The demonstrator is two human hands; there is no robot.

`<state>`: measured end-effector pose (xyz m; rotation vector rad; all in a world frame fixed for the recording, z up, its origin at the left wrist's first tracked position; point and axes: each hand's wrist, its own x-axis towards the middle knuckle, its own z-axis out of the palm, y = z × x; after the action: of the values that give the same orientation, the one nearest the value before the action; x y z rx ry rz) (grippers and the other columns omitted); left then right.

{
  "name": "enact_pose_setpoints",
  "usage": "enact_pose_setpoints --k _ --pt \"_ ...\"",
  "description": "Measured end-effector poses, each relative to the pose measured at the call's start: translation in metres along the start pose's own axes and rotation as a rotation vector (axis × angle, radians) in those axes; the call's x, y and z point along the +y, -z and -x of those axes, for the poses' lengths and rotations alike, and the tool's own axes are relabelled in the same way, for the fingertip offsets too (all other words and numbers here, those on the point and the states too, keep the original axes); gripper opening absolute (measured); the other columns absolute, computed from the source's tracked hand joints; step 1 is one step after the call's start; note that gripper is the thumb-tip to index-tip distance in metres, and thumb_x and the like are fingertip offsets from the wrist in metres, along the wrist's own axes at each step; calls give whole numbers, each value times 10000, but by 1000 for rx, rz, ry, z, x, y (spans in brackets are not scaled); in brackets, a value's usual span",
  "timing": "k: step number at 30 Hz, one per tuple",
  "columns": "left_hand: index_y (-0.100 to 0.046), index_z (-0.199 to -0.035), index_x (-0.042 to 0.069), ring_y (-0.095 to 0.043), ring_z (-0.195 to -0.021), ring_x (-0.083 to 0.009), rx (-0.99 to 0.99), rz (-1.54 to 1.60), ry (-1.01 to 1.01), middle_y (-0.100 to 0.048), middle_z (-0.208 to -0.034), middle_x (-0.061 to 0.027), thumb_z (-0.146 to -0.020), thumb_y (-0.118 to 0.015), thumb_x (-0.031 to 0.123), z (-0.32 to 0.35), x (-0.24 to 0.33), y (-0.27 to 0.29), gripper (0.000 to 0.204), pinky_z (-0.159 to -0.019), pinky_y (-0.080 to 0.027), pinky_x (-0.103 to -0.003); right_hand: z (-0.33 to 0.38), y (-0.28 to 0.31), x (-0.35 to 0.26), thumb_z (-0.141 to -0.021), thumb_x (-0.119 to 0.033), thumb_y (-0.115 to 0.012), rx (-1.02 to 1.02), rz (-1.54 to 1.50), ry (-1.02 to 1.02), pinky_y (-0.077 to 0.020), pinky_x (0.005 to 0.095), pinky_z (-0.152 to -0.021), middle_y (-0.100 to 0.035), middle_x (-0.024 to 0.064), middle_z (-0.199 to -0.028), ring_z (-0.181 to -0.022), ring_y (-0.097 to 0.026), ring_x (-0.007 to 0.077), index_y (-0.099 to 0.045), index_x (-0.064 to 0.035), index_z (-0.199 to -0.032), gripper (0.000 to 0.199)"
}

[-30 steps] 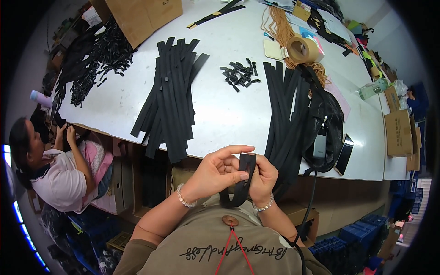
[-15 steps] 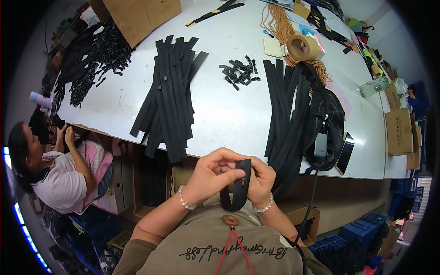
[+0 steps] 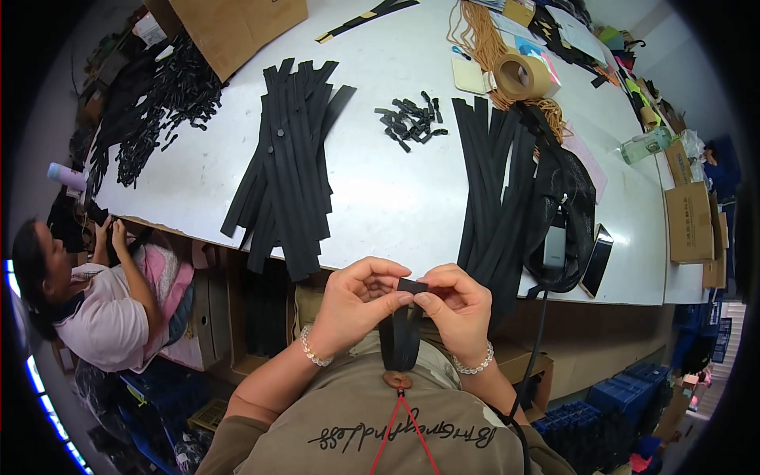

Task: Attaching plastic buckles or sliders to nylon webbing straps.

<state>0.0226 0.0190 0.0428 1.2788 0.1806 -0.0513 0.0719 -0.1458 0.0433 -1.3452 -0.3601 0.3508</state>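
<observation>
Below the near edge of the white table, close to the person's chest, both hands meet on one black strap. The left hand has its fingers curled narrow, with thumb and forefinger pinching the top end of the strap. The right hand does the same from the other side, and its fingertips touch those of the left hand. The strap hangs down between the two wrists as a folded loop, and its lower end lies against the shirt. Each wrist has a bead bracelet.

On the table, a pile of long black strips lies on the left side, spread like a fan. A second pile lies on the right side and reaches over the table edge, just above the right hand. Between the two piles, further from the person, there is a small heap of black clips. A tape roll stands at the far side, beside orange cord. A black bag lies to the right of the second pile. A cardboard box is at the far left corner, with many small black parts near it.

At the left, another person sits by the table end, with both hands raised to it.
</observation>
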Motion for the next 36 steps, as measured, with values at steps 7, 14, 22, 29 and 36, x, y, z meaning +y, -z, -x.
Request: enact_pose_setpoints --k 7,14,22,29,36 --pt "-586 -919 -19 -603 -839 -77 -16 177 53 -632 -895 -55 -779 -687 -34 1 -4 -3 174 -742 -512 -208 1 0 -1 -777 93 -637 14 43 39 -499 220 -713 -572 89 -937 -822 -588 119 -607 43 -904 140" --pt "-605 -922 -29 -620 -833 -107 19 -82 -93 -645 -923 -74 -795 -659 -32 4 -2 -5 137 -790 -510 -238 -2 1 -7 -780 91 -635 -28 187 63 -502 212 -723 -579 84 -938 -836 -594 114 -643 47 -965 190" --pt "-588 -922 -16 -622 -828 -104 -40 105 39 -638 -902 -73 -795 -670 -17 1 1 2 152 -739 -514 -234 -7 11 -2 -804 75 -618 -118 26 -31 -495 216 -744 -595 92 -974 -870 -587 118 -650 46 -967 168" --pt "-562 -971 7 -609 -780 -83 -88 230 96 -632 -898 -57 -824 -642 4 -2 -1 7 168 -708 -501 -199 -8 10 -1 -830 79 -577 -184 -78 -98 -488 238 -770 -596 109 -1031 -908 -584 133 -615 44 -1044 221" --pt "-555 -1101 -17 -605 -801 -91 -68 86 20 -616 -919 -65 -838 -606 -16 2 5 -1 269 -723 -507 -217 -4 14 16 -794 93 -600 -184 -4 -115 -482 243 -774 -596 98 -1004 -903 -581 136 -591 62 -1027 235"
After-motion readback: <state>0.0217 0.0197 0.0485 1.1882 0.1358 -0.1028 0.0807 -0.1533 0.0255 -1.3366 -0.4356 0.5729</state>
